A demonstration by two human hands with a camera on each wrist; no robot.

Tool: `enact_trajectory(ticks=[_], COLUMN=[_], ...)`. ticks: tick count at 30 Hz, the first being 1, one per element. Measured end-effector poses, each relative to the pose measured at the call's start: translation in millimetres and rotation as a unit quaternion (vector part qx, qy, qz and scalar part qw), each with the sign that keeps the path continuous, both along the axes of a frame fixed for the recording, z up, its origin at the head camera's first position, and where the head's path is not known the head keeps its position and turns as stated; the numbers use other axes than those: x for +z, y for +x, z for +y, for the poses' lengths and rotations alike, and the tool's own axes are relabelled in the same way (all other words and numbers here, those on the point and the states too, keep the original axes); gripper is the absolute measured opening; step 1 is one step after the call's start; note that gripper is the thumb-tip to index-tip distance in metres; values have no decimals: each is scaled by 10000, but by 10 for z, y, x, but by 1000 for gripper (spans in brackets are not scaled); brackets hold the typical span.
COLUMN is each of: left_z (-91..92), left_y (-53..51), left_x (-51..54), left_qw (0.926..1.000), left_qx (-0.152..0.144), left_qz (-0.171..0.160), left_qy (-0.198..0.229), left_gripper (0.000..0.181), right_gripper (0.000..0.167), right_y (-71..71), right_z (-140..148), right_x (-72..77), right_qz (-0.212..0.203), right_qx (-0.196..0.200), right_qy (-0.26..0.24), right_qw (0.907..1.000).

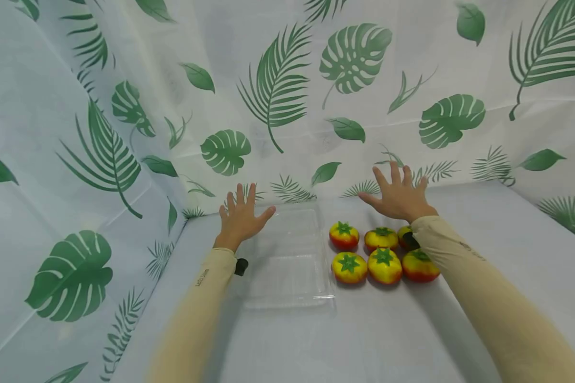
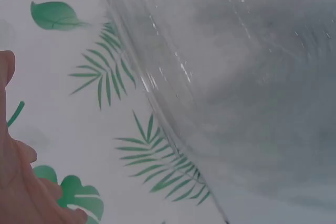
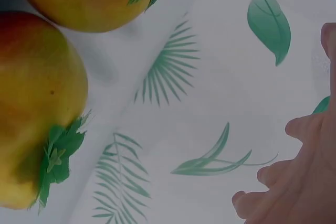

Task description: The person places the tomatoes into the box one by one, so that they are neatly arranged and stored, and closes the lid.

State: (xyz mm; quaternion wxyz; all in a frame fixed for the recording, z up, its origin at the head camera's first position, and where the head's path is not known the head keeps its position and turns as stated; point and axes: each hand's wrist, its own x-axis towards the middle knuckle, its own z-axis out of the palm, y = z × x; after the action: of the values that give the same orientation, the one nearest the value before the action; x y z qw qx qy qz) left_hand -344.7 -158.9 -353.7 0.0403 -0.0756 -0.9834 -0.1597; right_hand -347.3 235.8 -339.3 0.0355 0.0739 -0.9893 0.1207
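Note:
In the head view my left hand [image 1: 241, 219] is held over the left side of a clear plastic container [image 1: 287, 266], fingers spread and holding nothing. The left wrist view shows part of that hand [image 2: 26, 177] at the left edge and the container [image 2: 236, 98] beside it. My right hand [image 1: 400, 197], also spread and empty, hovers behind several yellow-red fruits with green leafy tops, such as one at the front [image 1: 385, 266]. One fruit at the back right is partly hidden by my right wrist. The right wrist view has the hand [image 3: 299, 177] at the right, fruits [image 3: 37, 98] at the left.
A pale table surface [image 1: 287, 346] carries the container and the fruits, which stand in two rows right of it. Behind and to the left hang white sheets printed with green leaves [image 1: 354, 106].

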Motion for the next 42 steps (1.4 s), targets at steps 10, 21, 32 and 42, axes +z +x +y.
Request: enact_trajectory(ticks=[10, 21, 32, 42], left_z=[-289, -569, -637, -583], left_y=[245, 678, 1277, 1485], left_x=[166, 206, -145, -469], left_qw=[9986, 9907, 9468, 9365], left_qx=[-38, -262, -458, -394], left_qz=[-66, 20, -214, -932], left_qy=[519, 1332, 3177, 3359], left_gripper=[102, 99, 95, 106], right_gripper=[99, 102, 104, 101], right_y=[61, 114, 133, 213], right_z=[89, 156, 295, 466], right_x=[31, 54, 94, 85], right_qz=[-166, -263, -467, -814], right_qx=[7, 81, 200, 637], right_qy=[-69, -248, -413, -869], right_qw=[9998, 9993, 9979, 9908])
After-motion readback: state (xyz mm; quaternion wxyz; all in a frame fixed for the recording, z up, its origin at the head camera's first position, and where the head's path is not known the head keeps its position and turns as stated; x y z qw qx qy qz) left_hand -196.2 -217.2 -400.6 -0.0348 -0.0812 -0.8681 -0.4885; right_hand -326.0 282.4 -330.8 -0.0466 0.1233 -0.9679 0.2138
